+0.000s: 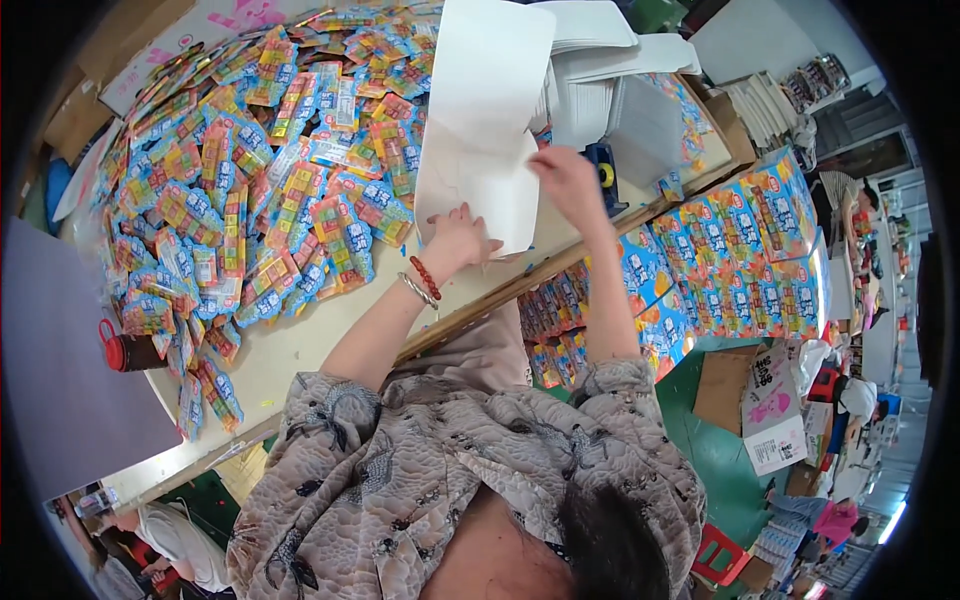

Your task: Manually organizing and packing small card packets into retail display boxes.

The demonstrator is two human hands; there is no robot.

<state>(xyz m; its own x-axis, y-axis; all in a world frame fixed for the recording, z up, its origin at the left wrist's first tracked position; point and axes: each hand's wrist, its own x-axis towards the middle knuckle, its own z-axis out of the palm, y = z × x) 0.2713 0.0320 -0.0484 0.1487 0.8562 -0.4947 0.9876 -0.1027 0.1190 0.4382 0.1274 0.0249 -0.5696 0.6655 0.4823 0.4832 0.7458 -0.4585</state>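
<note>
Busy workshop, green floor [680, 410] off to the right, and the table [275, 365] has a huge heap of packets [300, 195] on its left. The white card [485, 130] is mid-table, more white sheets [585, 110] to its far right. Left hand [458, 238] rests on its near end, fingers spread; right hand [565, 180] is at its right edge, fingers bunched, can't tell if pinching.

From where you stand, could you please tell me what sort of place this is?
Probably a packing workshop: loose colourful packets are heaped on a worktable, a white sheet lies under the left hand, and similar-looking packets are arranged in neat rows alongside.
</note>
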